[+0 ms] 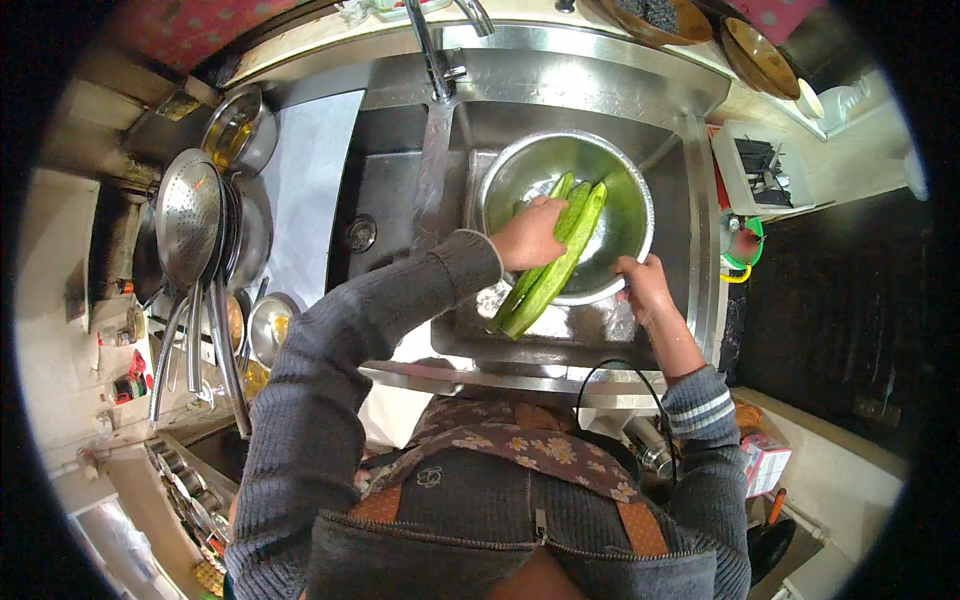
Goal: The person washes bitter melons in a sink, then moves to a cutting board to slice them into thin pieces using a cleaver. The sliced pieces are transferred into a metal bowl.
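Steel fills the head view: at centre right of the frame one round metal bowl (566, 215) sits in the sink (400, 190), under one tap (432, 50). Across the bowl we count three long green gourds (560, 262), their lower ends poking over its near rim. Our left hand (530, 235) lies closed over the gourds, fingers wrapped on them. Our right hand (643, 285) pinches the bowl's lower right rim. At left hang one perforated skimmer (188, 215) and several ladles.

One package: small pink-and-white carton (765, 462) at lower right of frame, boxy. Small red-labelled bottle (128, 387) at left edge (too blurred to detail). No screens or signs.
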The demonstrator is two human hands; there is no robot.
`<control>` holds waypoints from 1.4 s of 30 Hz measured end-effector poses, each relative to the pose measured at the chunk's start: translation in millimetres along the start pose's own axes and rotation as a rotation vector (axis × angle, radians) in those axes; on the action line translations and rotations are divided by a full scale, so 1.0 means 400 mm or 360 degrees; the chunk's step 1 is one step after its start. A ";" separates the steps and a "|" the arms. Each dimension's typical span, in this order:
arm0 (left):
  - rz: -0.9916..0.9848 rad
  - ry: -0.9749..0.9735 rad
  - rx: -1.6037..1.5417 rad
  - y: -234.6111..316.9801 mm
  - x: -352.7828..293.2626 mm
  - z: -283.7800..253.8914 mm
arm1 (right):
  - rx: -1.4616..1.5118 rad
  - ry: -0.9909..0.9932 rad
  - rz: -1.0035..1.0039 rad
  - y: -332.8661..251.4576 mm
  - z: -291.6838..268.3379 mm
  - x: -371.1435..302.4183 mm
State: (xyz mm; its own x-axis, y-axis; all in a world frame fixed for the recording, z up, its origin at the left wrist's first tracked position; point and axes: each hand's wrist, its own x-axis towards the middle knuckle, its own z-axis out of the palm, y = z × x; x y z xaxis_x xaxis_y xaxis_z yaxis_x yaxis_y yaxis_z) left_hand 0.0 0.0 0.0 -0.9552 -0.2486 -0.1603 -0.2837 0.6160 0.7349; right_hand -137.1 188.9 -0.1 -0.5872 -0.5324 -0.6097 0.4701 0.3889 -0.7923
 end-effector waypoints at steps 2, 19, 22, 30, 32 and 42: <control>-0.0241 0.0165 -0.0010 0.054 -0.043 -0.024 | 0.0022 -0.0041 -0.0033 -0.010 -0.004 -0.015; -0.0193 0.0613 -0.0314 -0.058 -0.146 -0.063 | -0.0139 -0.0197 -0.0130 -0.035 0.096 -0.047; -0.0235 0.0633 -0.0398 -0.080 -0.150 -0.053 | -0.0205 -0.0186 -0.0177 -0.037 0.111 -0.066; -0.0572 0.0266 -0.1753 -0.085 -0.130 -0.111 | -0.0371 -0.0444 -0.0271 -0.028 0.146 -0.091; 0.0452 0.0567 -0.0586 -0.177 -0.132 -0.089 | -0.0385 -0.0454 -0.0285 -0.032 0.160 -0.106; 0.0837 0.0753 -0.0164 -0.101 -0.185 -0.125 | -0.0387 -0.0513 -0.0234 -0.040 0.141 -0.105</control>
State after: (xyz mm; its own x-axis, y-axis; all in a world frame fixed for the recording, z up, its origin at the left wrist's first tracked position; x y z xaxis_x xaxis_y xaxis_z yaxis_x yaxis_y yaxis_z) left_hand 86.4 -43.6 15.2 -0.8179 -0.2499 0.5183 0.2364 0.6753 0.6986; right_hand -82.8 162.6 39.5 -0.3822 -0.7882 -0.4823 0.2050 0.4366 -0.8760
